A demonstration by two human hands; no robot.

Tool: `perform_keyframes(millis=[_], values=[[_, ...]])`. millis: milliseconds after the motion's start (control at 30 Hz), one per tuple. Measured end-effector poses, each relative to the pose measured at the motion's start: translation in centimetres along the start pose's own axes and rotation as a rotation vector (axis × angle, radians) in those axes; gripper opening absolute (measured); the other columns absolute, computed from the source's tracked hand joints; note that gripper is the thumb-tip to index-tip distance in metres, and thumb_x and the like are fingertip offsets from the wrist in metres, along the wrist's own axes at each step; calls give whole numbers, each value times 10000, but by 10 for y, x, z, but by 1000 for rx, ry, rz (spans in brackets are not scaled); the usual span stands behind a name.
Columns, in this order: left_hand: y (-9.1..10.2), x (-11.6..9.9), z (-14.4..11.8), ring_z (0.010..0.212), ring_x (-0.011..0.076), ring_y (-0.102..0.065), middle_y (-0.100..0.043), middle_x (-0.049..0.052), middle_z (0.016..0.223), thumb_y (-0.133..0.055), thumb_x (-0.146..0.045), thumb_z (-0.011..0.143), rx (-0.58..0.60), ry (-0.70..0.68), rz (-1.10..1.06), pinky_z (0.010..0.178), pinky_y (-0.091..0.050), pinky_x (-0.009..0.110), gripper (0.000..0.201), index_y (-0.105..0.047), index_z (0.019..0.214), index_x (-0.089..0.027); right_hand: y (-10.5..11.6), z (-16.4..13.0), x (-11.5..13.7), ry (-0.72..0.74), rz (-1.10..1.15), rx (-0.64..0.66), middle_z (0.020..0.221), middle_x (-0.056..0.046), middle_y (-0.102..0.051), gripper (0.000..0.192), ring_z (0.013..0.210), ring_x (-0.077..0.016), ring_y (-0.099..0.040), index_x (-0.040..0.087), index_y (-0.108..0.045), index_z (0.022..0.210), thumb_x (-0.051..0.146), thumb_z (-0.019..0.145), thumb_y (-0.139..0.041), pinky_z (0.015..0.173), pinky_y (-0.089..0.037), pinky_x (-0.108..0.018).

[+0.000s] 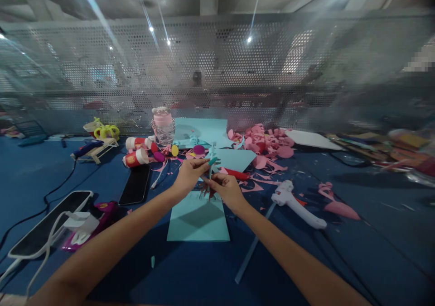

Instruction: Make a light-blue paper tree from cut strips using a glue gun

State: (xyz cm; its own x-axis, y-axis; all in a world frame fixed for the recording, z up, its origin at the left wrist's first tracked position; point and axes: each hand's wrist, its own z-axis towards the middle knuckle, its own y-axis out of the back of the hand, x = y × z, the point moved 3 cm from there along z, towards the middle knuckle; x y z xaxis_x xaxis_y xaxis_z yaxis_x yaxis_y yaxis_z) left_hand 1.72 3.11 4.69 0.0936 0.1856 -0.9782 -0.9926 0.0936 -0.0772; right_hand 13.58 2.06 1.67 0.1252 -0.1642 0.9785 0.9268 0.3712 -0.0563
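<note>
Both my hands meet over a light blue foam sheet (199, 220) lying on the blue table. My left hand (188, 175) pinches a small teal leaf-shaped piece (213, 161) at its fingertips. My right hand (227, 189) grips a thin upright stick (212, 159) with a dark frayed part at its lower end. The two hands almost touch. A white glue gun (296, 203) lies just right of my right hand, and a long clear glue stick (253, 247) rests on the table below it.
Pink paper scraps (267, 145) pile up at the back, with another light blue sheet (204, 131) and a clear jar (163, 127). Two red-and-white rolls (136, 157), a dark phone (135, 184), a white-framed tablet (47, 227) and cables lie left. A perforated metal screen (217, 70) closes the back.
</note>
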Motion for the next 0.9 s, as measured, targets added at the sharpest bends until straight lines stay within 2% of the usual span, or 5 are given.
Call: perform_keyframes(millis=[100,200,367,600,900], values=[[-4,-5,-1,517,93,-563,-637,-6,623,-704,-365,583,80,49,-77,474,-475,203,372,-676,865,-123,1,1,-2,-6,11,-14,503,23,-583,269,403,-92,-510,155,-605,599,408,607,-696,410,-433,-220],[-5,-8,-2,574,111,-593,-659,23,676,-734,-290,553,123,41,-101,475,-472,190,350,-665,852,-121,0,1,0,-15,29,-21,492,25,-576,279,393,-95,-506,154,-598,586,406,575,-718,399,-435,-225],[1,-4,1,659,135,-624,-664,41,697,-758,-165,493,29,64,-101,546,-481,199,384,-643,853,-95,-2,-1,4,-25,22,-45,487,23,-563,295,401,-95,-509,147,-597,576,408,554,-732,413,-448,-222],[1,1,1,690,144,-640,-685,47,731,-748,-153,500,-21,21,-185,620,-499,232,326,-638,804,-114,-4,0,1,-53,68,-65,524,13,-587,307,428,-104,-524,150,-630,604,422,522,-746,434,-491,-237],[4,5,0,657,143,-635,-686,41,730,-745,-152,492,-97,15,-200,568,-499,230,382,-622,853,-124,-3,0,-2,-74,66,-73,555,-4,-611,300,461,-118,-554,141,-634,595,413,533,-743,471,-507,-249]])
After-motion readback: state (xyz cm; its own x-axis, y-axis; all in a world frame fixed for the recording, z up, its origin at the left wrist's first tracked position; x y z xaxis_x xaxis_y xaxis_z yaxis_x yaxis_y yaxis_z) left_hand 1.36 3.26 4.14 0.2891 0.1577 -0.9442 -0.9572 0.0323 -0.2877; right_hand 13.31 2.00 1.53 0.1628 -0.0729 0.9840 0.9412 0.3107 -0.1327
